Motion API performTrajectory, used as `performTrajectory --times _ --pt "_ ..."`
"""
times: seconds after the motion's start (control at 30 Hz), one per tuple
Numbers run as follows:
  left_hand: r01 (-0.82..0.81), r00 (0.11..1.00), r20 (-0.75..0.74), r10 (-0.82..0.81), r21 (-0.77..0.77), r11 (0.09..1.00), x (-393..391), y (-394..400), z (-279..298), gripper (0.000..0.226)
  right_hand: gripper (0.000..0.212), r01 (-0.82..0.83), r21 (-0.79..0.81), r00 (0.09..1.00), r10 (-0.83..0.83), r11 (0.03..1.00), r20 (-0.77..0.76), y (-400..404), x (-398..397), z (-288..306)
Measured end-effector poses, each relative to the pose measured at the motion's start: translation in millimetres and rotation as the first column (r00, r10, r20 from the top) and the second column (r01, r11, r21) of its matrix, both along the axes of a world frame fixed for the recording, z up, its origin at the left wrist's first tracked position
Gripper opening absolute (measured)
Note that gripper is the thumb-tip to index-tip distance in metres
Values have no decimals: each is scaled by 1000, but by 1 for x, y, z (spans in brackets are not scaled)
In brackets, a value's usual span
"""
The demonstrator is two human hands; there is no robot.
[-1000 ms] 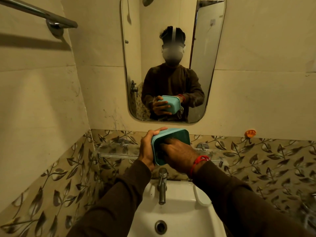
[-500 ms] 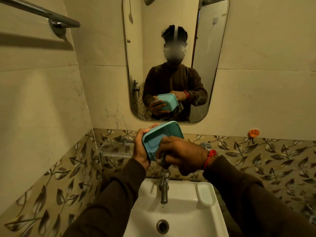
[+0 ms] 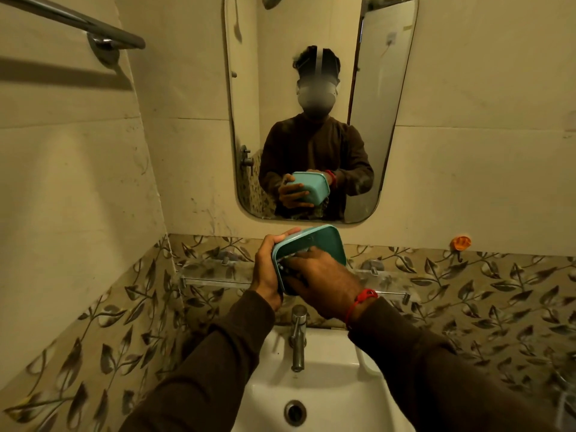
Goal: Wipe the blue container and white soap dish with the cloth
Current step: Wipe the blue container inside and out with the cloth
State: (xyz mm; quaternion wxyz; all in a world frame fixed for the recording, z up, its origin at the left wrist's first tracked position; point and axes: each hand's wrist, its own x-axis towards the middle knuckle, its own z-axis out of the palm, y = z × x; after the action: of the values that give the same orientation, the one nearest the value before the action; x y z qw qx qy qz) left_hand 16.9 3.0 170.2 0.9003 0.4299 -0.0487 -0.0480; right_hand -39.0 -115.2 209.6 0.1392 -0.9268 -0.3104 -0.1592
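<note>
- blue container held above the tap, at 12 o'clock from the basin.
- left hand clamps its 9 o'clock rim.
- right hand has pushed back inside, fingers curled on the cloth; interior wiping continues.

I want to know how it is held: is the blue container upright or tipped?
Tipped: the blue container has its opening turned toward the person, right hand inside.

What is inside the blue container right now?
The right hand is pressed into the blue container, with a bit of cloth at its fingers. The hand covers the container's floor.
</note>
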Motion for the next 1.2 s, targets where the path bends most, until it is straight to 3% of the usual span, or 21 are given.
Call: performTrajectory --times 0.2,0.3,0.37,0.43,0.57,0.63,0.8,0.93,1.0,1.1,1.2 --pt "52 998 -31 -54 -71 996 1 3 -10 43 36 -80 -201 997 79 976 -16 -8 1 -5" --pt "56 996 -60 -62 -98 994 0 3 -17 37 35 -190 -223 979 168 956 -117 -14 2 5" --pt "53 997 -51 -58 -90 995 -2 5 -20 41 33 -285 -198 948 244 938 -206 -22 1 13" --pt "60 997 -36 -64 -91 994 -2 10 -18 44 30 -274 -154 943 233 949 -239 -35 1 22" --pt "83 996 -23 -85 -97 992 2 15 -9 37 28 -82 135 996 86 987 -29 -56 12 35" --pt "105 994 -14 -105 -56 993 2 12 -6 32 30 -65 212 997 58 975 43 -54 15 35" --pt "125 989 -87 -118 84 989 3 5 -7 38 32 -144 -67 989 146 987 26 -36 9 7" --pt "140 973 -206 -101 184 973 8 9 -5 46 68 -154 -271 988 154 950 -19 -34 9 -19" --pt "172 961 -250 -117 212 962 7 10 -3 51 69 -121 -319 989 141 940 41 -34 11 -26" --pt "182 970 -204 -136 228 956 5 11 2 67 53 -96 -197 981 126 976 146 -32 12 -27" --pt "46 993 -118 -8 324 945 -1 13 3 83 45 -88 55 988 80 995 134 -32 11 -20"
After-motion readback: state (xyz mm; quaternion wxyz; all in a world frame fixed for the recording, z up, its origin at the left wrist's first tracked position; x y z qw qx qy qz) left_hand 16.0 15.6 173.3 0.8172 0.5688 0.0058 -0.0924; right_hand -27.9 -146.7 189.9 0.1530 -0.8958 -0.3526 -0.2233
